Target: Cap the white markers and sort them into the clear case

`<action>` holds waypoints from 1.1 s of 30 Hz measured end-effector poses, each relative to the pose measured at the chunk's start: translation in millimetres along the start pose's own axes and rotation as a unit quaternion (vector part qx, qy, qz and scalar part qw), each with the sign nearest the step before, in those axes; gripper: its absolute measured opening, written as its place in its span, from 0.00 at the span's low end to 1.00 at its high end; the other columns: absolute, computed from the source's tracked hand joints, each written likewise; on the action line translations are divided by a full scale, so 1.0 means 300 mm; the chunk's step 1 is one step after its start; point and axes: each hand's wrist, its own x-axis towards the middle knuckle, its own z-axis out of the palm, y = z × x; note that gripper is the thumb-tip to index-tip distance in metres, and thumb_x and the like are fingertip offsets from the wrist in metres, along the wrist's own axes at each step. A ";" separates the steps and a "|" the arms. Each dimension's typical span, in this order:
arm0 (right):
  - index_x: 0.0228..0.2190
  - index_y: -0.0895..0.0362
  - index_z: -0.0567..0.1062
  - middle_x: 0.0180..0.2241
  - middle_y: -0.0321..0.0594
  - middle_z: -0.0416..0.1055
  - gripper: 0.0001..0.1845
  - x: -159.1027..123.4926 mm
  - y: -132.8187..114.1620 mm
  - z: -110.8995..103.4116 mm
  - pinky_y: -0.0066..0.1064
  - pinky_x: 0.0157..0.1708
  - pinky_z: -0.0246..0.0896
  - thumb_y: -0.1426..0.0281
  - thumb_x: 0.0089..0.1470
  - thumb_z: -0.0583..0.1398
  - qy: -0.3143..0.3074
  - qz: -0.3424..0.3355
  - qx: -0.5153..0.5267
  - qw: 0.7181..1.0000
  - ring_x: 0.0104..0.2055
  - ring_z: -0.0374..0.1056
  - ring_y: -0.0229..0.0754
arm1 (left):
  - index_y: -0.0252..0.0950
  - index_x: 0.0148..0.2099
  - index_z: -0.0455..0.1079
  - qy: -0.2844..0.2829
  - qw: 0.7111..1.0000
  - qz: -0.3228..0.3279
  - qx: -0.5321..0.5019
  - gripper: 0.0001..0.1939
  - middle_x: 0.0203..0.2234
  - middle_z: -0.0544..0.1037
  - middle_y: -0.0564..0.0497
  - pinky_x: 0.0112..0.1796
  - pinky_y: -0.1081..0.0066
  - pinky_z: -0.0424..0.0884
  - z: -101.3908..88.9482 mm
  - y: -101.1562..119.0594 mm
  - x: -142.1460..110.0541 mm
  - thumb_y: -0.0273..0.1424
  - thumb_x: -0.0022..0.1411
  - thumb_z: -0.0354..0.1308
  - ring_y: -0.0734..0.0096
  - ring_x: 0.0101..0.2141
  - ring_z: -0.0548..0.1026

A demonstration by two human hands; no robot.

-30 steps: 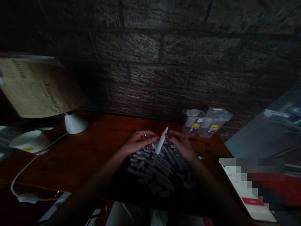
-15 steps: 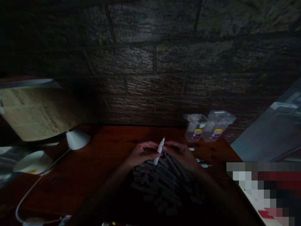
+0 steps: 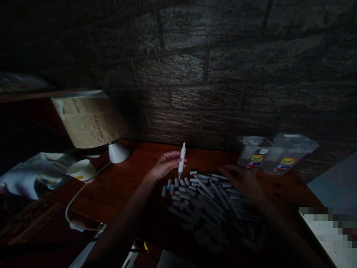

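My left hand [image 3: 165, 166] pinches a white marker [image 3: 182, 159] near its middle. The marker stands almost upright with no cap on either end: a tip points up and a darker tip points down. Below it lies a heap of markers [image 3: 208, 195] and loose caps, its front part lost in shadow. Several caps [image 3: 169, 184] sit at the heap's left edge, close under the left hand. My right hand [image 3: 247, 182] hovers at the heap's right side, fingers pointing left and slightly bent, with nothing visible in them.
Two clear plastic boxes [image 3: 288, 158] with yellow labels stand at the back right against the stone wall [image 3: 189, 67]. On the left are a lamp [image 3: 92, 121], its white cord and a white cup [image 3: 81, 170]. A pale panel [image 3: 323, 232] lies at the right.
My right hand has left the marker and moved right over the heap. The marker remains in my left hand, now more upright. The view has turned left, showing more of the lamp side.
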 end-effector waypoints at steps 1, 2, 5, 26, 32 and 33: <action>0.31 0.52 0.81 0.31 0.40 0.81 0.17 0.000 0.001 0.000 0.35 0.30 0.68 0.54 0.55 0.59 0.001 -0.004 -0.003 1.000 0.30 0.77 0.48 | 0.32 0.42 0.76 -0.015 1.000 -0.004 -0.013 0.22 0.32 0.83 0.46 0.38 0.67 0.76 -0.003 -0.002 -0.002 0.33 0.44 0.75 0.65 0.32 0.81; 0.30 0.52 0.81 0.31 0.40 0.81 0.17 -0.001 0.002 0.000 0.34 0.30 0.68 0.54 0.55 0.58 0.005 -0.007 -0.007 1.000 0.30 0.77 0.47 | 0.32 0.43 0.76 -0.028 0.999 -0.004 -0.024 0.22 0.32 0.83 0.46 0.37 0.67 0.77 -0.006 -0.005 -0.003 0.32 0.45 0.74 0.65 0.31 0.81; 0.31 0.52 0.81 0.31 0.39 0.81 0.18 -0.002 -0.002 -0.003 0.33 0.29 0.68 0.54 0.57 0.58 0.011 -0.020 -0.020 1.000 0.29 0.77 0.46 | 0.32 0.44 0.76 -0.051 0.997 0.004 -0.054 0.21 0.30 0.83 0.47 0.35 0.68 0.78 -0.017 -0.011 -0.005 0.30 0.46 0.74 0.66 0.30 0.81; 0.28 0.55 0.80 0.28 0.38 0.79 0.21 -0.015 -0.029 -0.001 0.27 0.25 0.63 0.53 0.59 0.57 0.022 -0.052 -0.058 0.997 0.25 0.73 0.40 | 0.34 0.43 0.73 0.016 0.993 0.103 0.046 0.16 0.40 0.81 0.47 0.43 0.64 0.75 -0.076 -0.021 0.038 0.31 0.52 0.69 0.66 0.38 0.79; 0.26 0.56 0.78 0.23 0.35 0.76 0.22 -0.015 -0.030 0.000 0.26 0.24 0.59 0.53 0.60 0.56 0.008 -0.048 -0.055 0.997 0.22 0.69 0.36 | 0.36 0.43 0.75 -0.009 0.850 0.252 0.462 0.08 0.39 0.80 0.47 0.48 0.64 0.70 -0.137 -0.027 0.049 0.28 0.60 0.62 0.66 0.43 0.77; 0.26 0.56 0.78 0.22 0.35 0.75 0.23 -0.016 -0.032 0.002 0.26 0.24 0.59 0.53 0.60 0.56 0.006 -0.047 -0.056 0.997 0.22 0.69 0.36 | 0.37 0.43 0.76 -0.036 0.824 0.262 0.501 0.08 0.40 0.80 0.46 0.49 0.63 0.70 -0.144 -0.032 0.054 0.28 0.61 0.60 0.65 0.44 0.76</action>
